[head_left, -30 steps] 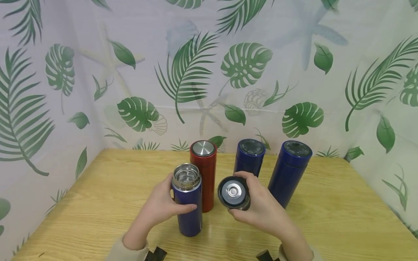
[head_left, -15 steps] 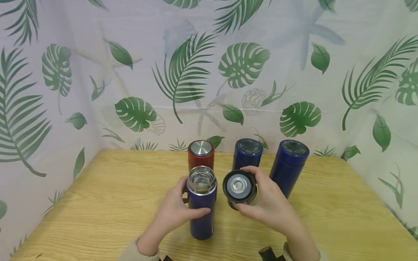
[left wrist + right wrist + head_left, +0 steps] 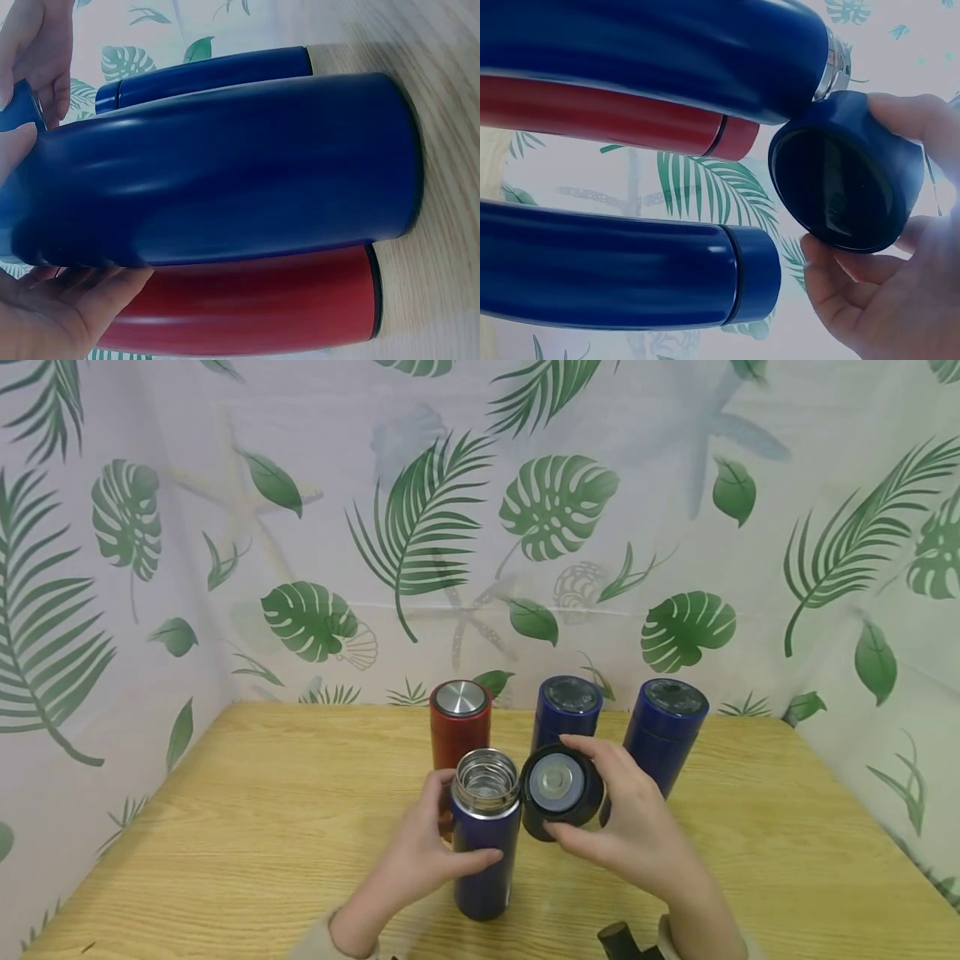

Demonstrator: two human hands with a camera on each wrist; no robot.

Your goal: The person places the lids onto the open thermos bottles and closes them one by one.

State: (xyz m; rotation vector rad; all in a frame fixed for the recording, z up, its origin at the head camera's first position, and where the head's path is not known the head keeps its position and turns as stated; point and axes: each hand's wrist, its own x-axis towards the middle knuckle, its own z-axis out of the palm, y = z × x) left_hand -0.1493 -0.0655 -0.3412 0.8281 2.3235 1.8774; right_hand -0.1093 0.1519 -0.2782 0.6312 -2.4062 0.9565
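Note:
My left hand (image 3: 423,847) grips an uncapped blue thermos flask (image 3: 486,868) near the front of the table, thumb across its side. Its steel-rimmed mouth faces up. In my right hand (image 3: 641,827) is the flask's lid (image 3: 557,783), pinched between fingers and thumb and tilted so its grey inner plug faces the head camera. The lid sits right beside the flask's mouth, edges meeting in the head view. The right wrist view shows the lid's dark glossy top (image 3: 840,191). Behind the held flask stands a red thermos flask (image 3: 459,735) with a silver lid top, partly hidden.
Two capped blue flasks stand farther back: one in the middle (image 3: 566,714), half hidden by the lid, and one at the right (image 3: 663,735), behind my right hand. The wooden table (image 3: 225,827) meets a leaf-printed curtain (image 3: 315,527) at its back edge.
My left hand has brought the uncapped flask rightward, in front of the red flask. My right hand has shifted slightly right with the lid, and the gap between lid and flask has closed.

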